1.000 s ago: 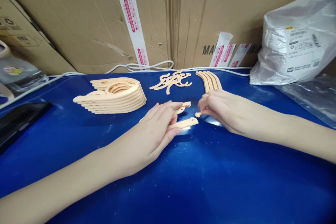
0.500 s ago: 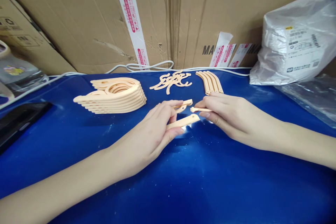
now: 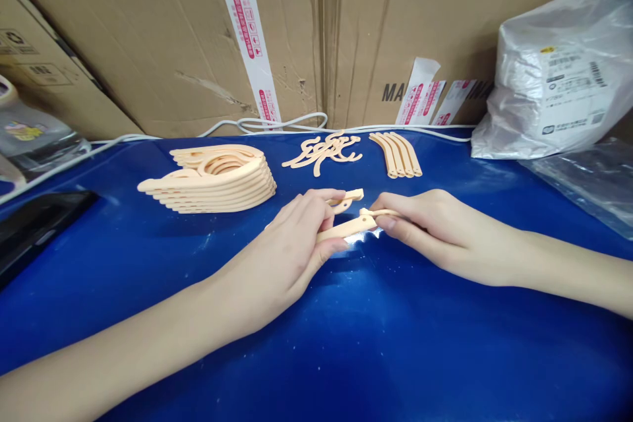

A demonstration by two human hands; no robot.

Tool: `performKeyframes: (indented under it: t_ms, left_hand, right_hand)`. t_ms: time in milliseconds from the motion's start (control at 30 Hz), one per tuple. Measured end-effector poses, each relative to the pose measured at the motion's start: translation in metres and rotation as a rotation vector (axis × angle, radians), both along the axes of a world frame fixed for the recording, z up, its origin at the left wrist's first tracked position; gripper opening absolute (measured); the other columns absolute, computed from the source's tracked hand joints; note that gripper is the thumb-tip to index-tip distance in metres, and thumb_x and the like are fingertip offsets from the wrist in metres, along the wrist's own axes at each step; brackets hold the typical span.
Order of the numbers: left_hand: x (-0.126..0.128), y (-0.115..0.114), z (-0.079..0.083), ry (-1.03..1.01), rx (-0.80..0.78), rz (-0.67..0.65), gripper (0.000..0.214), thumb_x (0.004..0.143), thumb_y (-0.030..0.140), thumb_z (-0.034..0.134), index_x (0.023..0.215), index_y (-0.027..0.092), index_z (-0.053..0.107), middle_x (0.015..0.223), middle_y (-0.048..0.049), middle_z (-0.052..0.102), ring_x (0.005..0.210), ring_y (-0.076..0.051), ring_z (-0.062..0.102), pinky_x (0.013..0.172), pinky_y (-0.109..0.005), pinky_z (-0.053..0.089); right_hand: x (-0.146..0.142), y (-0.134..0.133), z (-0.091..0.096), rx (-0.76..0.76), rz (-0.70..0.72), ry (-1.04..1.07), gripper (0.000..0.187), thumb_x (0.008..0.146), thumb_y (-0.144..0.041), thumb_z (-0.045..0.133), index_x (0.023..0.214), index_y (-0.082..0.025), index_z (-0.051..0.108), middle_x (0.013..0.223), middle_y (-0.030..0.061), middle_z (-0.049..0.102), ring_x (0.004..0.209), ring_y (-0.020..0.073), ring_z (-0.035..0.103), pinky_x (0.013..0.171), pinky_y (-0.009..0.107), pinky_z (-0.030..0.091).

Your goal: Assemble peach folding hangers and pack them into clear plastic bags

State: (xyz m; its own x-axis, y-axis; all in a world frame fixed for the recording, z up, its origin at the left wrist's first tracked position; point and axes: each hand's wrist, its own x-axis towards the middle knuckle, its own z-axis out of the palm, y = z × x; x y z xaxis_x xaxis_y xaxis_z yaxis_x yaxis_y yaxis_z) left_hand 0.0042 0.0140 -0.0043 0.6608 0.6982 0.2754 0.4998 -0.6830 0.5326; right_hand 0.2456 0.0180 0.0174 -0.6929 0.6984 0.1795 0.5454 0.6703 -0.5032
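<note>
My left hand (image 3: 306, 234) is closed around beige plastic hanger arms (image 3: 349, 227), their ends with round holes pointing right. A second arm end and a flat tab with a hole show above the lower arm. Between thumb and fingers, my right hand (image 3: 430, 227) pinches a thin beige hook piece (image 3: 384, 212). Its knobbed tip meets the holed end of the lower arm. My fingers hide the rest of the hook. Behind the hands lie a loose pile of beige hooks (image 3: 324, 150) and a row of several curved hanger arms (image 3: 395, 155).
At the left stands a stack of folded beige hangers (image 3: 217, 181). A black phone-like object (image 3: 42, 231) and a clear jug (image 3: 39, 125) are farther left. Cardboard boxes (image 3: 198, 46) wall off the back, with a white cable (image 3: 281, 124) before them. A plastic-wrapped package (image 3: 558, 79) sits right.
My right hand has lowered slightly, bringing the hook's tip from just above the lower arm's end down against it. My left hand has barely moved.
</note>
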Motion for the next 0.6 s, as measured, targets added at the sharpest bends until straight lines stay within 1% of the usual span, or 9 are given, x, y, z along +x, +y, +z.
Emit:
performKeyframes:
  t_ms: [67, 100, 200, 300, 367, 433, 600]
  left_hand:
    - [-0.0002, 0.0, -0.0006, 0.004, 0.005, 0.009, 0.01, 0.105, 0.031, 0.038, 0.098, 0.023, 0.04, 0.135, -0.008, 0.053, 0.128, -0.023, 0.05, 0.098, -0.04, 0.048]
    - [-0.0004, 0.0003, -0.001, 0.001, 0.011, 0.008, 0.009, 0.105, 0.031, 0.038, 0.101, 0.023, 0.041, 0.136, -0.0078, 0.052, 0.129, -0.022, 0.048, 0.101, -0.04, 0.047]
    - [-0.0012, 0.0021, -0.0021, 0.031, 0.051, 0.001, 0.013, 0.106, 0.031, 0.036, 0.11, 0.023, 0.045, 0.143, -0.0069, 0.046, 0.139, -0.02, 0.039, 0.113, -0.042, 0.038]
    - [-0.0019, 0.0039, -0.003, 0.077, 0.099, -0.02, 0.02, 0.107, 0.028, 0.032, 0.102, 0.021, 0.051, 0.146, -0.007, 0.04, 0.145, -0.019, 0.03, 0.119, -0.04, 0.031]
    - [-0.0021, 0.0041, -0.0036, 0.07, 0.117, -0.034, 0.022, 0.107, 0.027, 0.032, 0.097, 0.02, 0.051, 0.144, -0.0071, 0.041, 0.144, -0.019, 0.031, 0.119, -0.038, 0.032]
    - [-0.0021, 0.0034, -0.0039, 0.051, 0.122, -0.039, 0.022, 0.107, 0.027, 0.032, 0.096, 0.02, 0.051, 0.143, -0.0069, 0.042, 0.142, -0.018, 0.035, 0.117, -0.037, 0.034]
    - [-0.0003, 0.0005, -0.0028, 0.043, 0.101, -0.045, 0.021, 0.107, 0.027, 0.032, 0.097, 0.02, 0.05, 0.141, -0.0077, 0.043, 0.138, -0.019, 0.038, 0.116, -0.038, 0.035]
  right_hand:
    - [-0.0008, 0.0011, -0.0013, -0.003, -0.001, 0.032, 0.025, 0.103, -0.027, 0.039, 0.081, -0.02, 0.048, 0.062, -0.0067, 0.046, 0.051, 0.0076, 0.043, 0.052, 0.022, 0.032]
    - [-0.0011, 0.0015, -0.0019, -0.008, -0.011, 0.046, 0.025, 0.103, -0.028, 0.04, 0.082, -0.019, 0.05, 0.062, -0.0068, 0.046, 0.051, 0.0073, 0.042, 0.051, 0.022, 0.032]
    - [-0.0015, 0.0015, -0.0034, -0.042, -0.052, 0.069, 0.026, 0.103, -0.032, 0.043, 0.084, -0.018, 0.055, 0.062, -0.0064, 0.049, 0.052, 0.0075, 0.043, 0.051, 0.021, 0.032]
    - [-0.0015, 0.0003, -0.0038, -0.082, -0.068, 0.061, 0.028, 0.102, -0.036, 0.045, 0.084, -0.018, 0.057, 0.061, -0.0062, 0.05, 0.052, 0.0079, 0.042, 0.051, 0.022, 0.032]
    - [-0.0013, -0.0007, -0.0034, -0.098, -0.073, 0.058, 0.03, 0.102, -0.037, 0.045, 0.082, -0.018, 0.057, 0.061, -0.006, 0.05, 0.052, 0.0081, 0.043, 0.05, 0.022, 0.031]
    - [-0.0013, -0.0017, -0.0026, -0.114, -0.072, 0.073, 0.031, 0.101, -0.037, 0.047, 0.08, -0.018, 0.056, 0.062, -0.0059, 0.051, 0.053, 0.0082, 0.043, 0.051, 0.022, 0.031]
    - [-0.003, -0.0041, -0.0014, -0.143, -0.053, 0.1, 0.022, 0.1, -0.033, 0.051, 0.085, -0.019, 0.059, 0.067, -0.0056, 0.055, 0.056, 0.009, 0.048, 0.054, 0.022, 0.034]
